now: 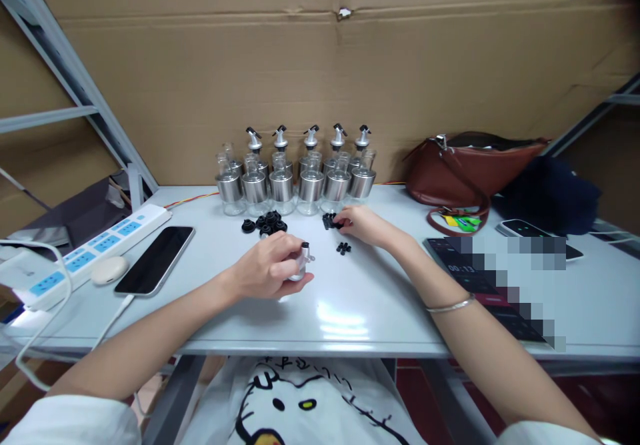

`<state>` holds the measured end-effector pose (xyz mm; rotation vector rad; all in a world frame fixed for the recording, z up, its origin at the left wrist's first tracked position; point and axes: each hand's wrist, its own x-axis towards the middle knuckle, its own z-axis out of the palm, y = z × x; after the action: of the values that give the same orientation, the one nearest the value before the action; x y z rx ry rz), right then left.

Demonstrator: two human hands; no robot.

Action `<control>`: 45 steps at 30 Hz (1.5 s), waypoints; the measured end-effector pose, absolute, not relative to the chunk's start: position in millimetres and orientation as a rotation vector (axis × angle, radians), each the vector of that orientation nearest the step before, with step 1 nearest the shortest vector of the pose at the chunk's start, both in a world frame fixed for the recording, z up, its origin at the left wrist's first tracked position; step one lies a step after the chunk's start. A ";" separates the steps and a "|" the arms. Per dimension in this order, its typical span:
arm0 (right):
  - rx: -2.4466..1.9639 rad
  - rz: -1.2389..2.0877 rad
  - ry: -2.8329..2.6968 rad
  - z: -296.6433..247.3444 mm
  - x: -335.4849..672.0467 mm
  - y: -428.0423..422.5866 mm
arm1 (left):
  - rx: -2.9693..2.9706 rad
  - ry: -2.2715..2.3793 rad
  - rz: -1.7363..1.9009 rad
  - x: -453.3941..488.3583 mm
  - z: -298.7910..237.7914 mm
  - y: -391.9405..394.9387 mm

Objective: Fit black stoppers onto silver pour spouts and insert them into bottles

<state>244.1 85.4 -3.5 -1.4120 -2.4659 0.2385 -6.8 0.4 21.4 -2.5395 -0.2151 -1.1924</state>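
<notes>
Your L hand (pixel 273 265) had its thumb + fingers pinching a silver pourer top (pixel 300 270) above the white table (pixel 395 311). Your R hand (pixel 363 223) had its fingertips at a small pile of blk plastic pcs (pixel 328 221); couldn't tell if they'd gripped one. A cluster of smaller blk bits (pixel 343 248) lay nearer you. Blk stoppers (pixel 271 222) sat heaped just beyond your L hand, w/ steel-banded glass bottles (pixel 311 189) behind; five pourer spouts (pixel 311 138) stood at the back.

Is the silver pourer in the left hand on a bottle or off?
Off. The left hand holds the silver pourer in front of the bottles, and no bottle shows under it.
</notes>
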 end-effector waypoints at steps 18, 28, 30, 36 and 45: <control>-1.235 0.117 -2.515 -9.6 236.8 82.3 | -2.547 -0.224 -1.172 -7.6 20.5 0.1; -1.298 0.219 -2.603 -4.8 240.2 80.4 | -2.535 -0.219 -1.177 -6.7 20.9 -0.5; -1.309 0.260 -2.610 -1.9 242.4 80.1 | -2.537 -0.219 -1.182 -6.7 20.8 -0.4; -1.308 0.355 -2.577 1.8 246.4 80.8 | -2.541 -0.199 -1.198 -6.7 21.2 -0.6; -1.367 0.325 -2.534 18.1 237.6 68.6 | -2.544 -0.201 -1.164 -6.9 19.9 0.7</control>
<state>237.6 68.6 18.1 -1.3671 -2.5341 0.3245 -6.9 0.7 19.9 -2.5442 -0.2012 -1.1639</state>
